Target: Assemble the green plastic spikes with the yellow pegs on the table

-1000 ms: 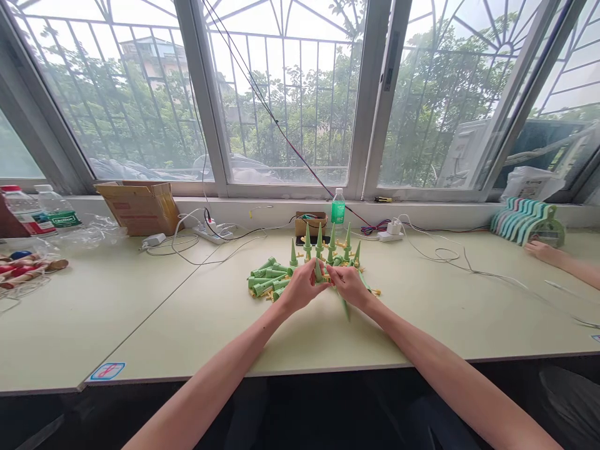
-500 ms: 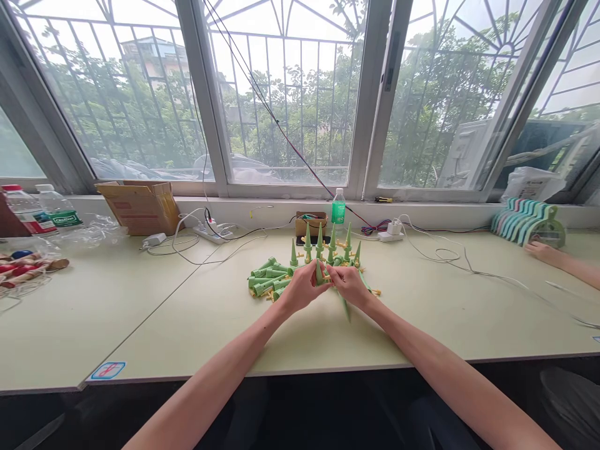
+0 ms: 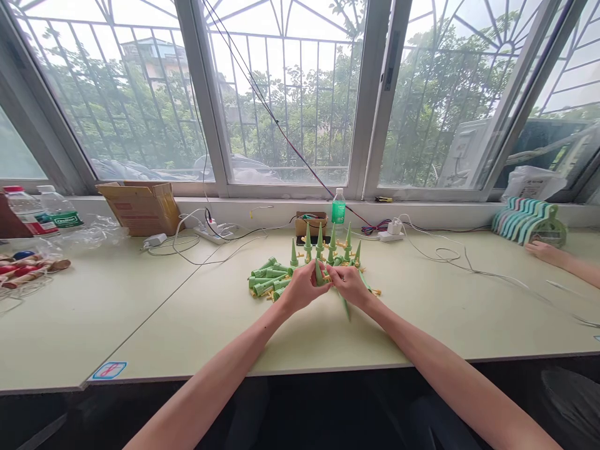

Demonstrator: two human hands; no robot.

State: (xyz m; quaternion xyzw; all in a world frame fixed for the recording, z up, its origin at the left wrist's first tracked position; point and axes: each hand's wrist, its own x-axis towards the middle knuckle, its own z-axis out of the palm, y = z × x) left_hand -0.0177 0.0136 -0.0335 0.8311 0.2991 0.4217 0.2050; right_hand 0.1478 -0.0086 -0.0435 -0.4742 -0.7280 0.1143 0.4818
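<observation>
My left hand (image 3: 302, 285) is closed round a green cone-shaped watering spike (image 3: 319, 272), its point upward. Against it, my right hand (image 3: 347, 284) is pinched, fingertips at the spike's side. A bit of yellow shows by those fingertips, but what they grip is mostly hidden. Beyond both hands, several green spikes (image 3: 333, 240) with yellow valves stand upright. To the left of my left hand lies a pile of green spike bodies (image 3: 268, 279), with yellow parts among them. Another green spike (image 3: 345, 309) lies on the table below my right hand, partly covered by it.
A green-labelled bottle (image 3: 338, 207) and a small cardboard box (image 3: 311, 223) stand at the back. Power strips (image 3: 213, 233) and loose white cables (image 3: 450, 256) cross the table (image 3: 187, 331). At right, another person's hand (image 3: 544, 251) touches a row of pastel plastic pieces (image 3: 525, 220).
Both my hands stay in nearly the same place, still together at the spike. The view has shifted very slightly.
</observation>
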